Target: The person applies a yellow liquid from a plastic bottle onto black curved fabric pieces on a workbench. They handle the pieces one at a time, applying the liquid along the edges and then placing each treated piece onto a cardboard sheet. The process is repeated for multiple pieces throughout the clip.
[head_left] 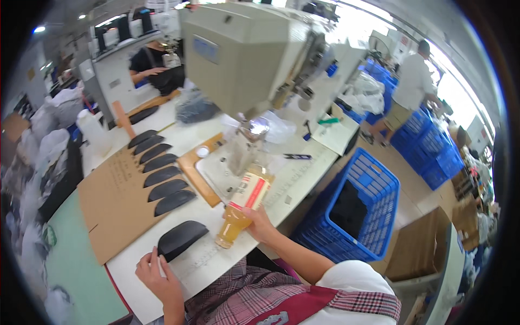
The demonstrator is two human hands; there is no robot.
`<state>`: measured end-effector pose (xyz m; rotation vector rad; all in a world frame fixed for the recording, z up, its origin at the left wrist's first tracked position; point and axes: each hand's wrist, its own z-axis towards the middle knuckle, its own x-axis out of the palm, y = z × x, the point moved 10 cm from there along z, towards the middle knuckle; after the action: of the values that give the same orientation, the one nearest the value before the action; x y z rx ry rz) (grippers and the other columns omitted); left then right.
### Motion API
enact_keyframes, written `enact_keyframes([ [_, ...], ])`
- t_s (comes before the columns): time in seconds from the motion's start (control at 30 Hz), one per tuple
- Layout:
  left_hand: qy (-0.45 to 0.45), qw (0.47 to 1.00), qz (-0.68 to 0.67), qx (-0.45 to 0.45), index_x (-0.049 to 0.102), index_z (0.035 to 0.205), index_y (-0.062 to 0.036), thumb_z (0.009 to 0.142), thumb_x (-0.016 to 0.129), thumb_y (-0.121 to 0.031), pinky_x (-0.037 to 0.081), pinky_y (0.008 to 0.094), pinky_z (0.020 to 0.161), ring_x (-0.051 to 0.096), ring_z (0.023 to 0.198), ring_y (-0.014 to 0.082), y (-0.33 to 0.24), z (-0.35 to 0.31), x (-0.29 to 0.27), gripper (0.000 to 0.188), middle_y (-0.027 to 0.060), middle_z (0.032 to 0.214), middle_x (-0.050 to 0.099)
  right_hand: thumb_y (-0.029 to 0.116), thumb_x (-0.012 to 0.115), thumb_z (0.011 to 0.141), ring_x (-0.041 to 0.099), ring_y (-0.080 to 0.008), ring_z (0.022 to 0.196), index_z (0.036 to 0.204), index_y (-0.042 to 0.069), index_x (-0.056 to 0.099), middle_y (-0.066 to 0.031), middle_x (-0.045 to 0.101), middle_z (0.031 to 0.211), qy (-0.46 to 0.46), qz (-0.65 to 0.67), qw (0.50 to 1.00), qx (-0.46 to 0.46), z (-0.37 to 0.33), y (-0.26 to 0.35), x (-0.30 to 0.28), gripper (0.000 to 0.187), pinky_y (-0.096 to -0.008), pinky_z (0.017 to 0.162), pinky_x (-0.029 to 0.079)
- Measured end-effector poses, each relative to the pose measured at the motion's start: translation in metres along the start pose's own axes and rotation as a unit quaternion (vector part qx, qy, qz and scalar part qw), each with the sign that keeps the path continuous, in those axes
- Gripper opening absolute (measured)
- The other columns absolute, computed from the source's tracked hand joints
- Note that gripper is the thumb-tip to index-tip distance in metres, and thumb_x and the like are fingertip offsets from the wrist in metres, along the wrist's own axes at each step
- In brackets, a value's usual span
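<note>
My right hand (pixel 259 223) is wrapped round a glass bottle (pixel 246 200) of amber liquid with a white and red label. The bottle lies tilted over the table edge, its neck toward me. My left hand (pixel 161 277) rests on the white table (pixel 203 269), fingers stretched out at the lower left edge of a black curved piece (pixel 181 238). Its fingertips touch or nearly touch that piece. Several similar black pieces (pixel 162 176) lie in an overlapping row along a brown cardboard sheet (pixel 116 197) further left.
A sewing machine (pixel 238 54) stands ahead. Small black snips (pixel 297 156) lie right of its bed. On the floor at right is a blue basket (pixel 319 222) with black pieces inside. One person (pixel 414 81) stands at far right; another (pixel 151 65) sits beyond the machine.
</note>
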<state>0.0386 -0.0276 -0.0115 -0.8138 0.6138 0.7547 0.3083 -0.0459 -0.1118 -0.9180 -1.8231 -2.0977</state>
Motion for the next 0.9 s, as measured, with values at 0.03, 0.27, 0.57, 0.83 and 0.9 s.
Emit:
enact_keyframes([
  [0.03, -0.009, 1.0, -0.001, 0.006, 0.058, 0.1, 0.0033, 0.079, 0.051, -0.006, 0.034, 0.0374, 0.078, 0.045, 0.086, 0.0272, 0.001, 0.0, -0.001, 0.024, 0.0126, 0.09, 0.051, 0.037, 0.062, 0.074, 0.058, -0.0247, 0.09, 0.109, 0.0, 0.041, -0.0141, 0.056, 0.097, 0.003, -0.004, 1.0, -0.001, 0.001, 0.0, 0.001, 0.055, -0.0369, 0.078, 0.048],
  [0.27, -0.034, 0.999, -0.016, 0.018, 0.059, 0.097, 0.0017, 0.076, 0.054, -0.005, 0.033, 0.0365, 0.077, 0.046, 0.084, 0.0254, -0.002, 0.0, -0.006, 0.022, 0.0106, 0.088, 0.052, 0.034, 0.058, 0.078, 0.06, -0.025, 0.089, 0.109, -0.001, 0.042, -0.0146, 0.057, 0.096, 0.036, 0.008, 0.999, -0.037, 0.0, 0.008, 0.006, 0.049, -0.0328, 0.07, 0.05],
  [0.57, -0.061, 0.998, -0.001, 0.015, 0.06, 0.095, -0.0023, 0.075, 0.057, -0.006, 0.034, 0.0368, 0.077, 0.048, 0.085, 0.0252, 0.002, -0.002, -0.011, 0.021, 0.0092, 0.089, 0.054, 0.047, 0.061, 0.071, 0.058, -0.0295, 0.088, 0.111, 0.0, 0.042, -0.0151, 0.056, 0.096, -0.019, -0.012, 1.0, -0.017, 0.001, -0.002, -0.006, 0.065, -0.0414, 0.079, 0.047],
  [0.83, -0.039, 0.996, -0.077, -0.023, 0.059, 0.097, -0.0033, 0.077, 0.054, -0.004, 0.033, 0.0335, 0.075, 0.048, 0.078, 0.0208, 0.014, -0.003, -0.005, 0.021, 0.0063, 0.085, 0.055, 0.053, 0.047, 0.078, 0.053, -0.0248, 0.092, 0.11, 0.002, 0.049, -0.0131, 0.056, 0.096, 0.015, -0.067, 0.997, -0.037, -0.004, 0.008, 0.011, 0.06, -0.0347, 0.082, 0.04],
  [0.9, -0.023, 0.987, -0.138, -0.076, 0.059, 0.098, -0.0023, 0.08, 0.053, -0.005, 0.034, 0.0319, 0.076, 0.049, 0.076, 0.0191, 0.025, -0.002, 0.0, 0.02, 0.0067, 0.083, 0.057, 0.053, 0.046, 0.078, 0.053, -0.0249, 0.092, 0.11, 0.002, 0.049, -0.0127, 0.056, 0.095, 0.01, -0.069, 0.997, -0.036, -0.003, 0.009, 0.011, 0.06, -0.0347, 0.082, 0.039],
])
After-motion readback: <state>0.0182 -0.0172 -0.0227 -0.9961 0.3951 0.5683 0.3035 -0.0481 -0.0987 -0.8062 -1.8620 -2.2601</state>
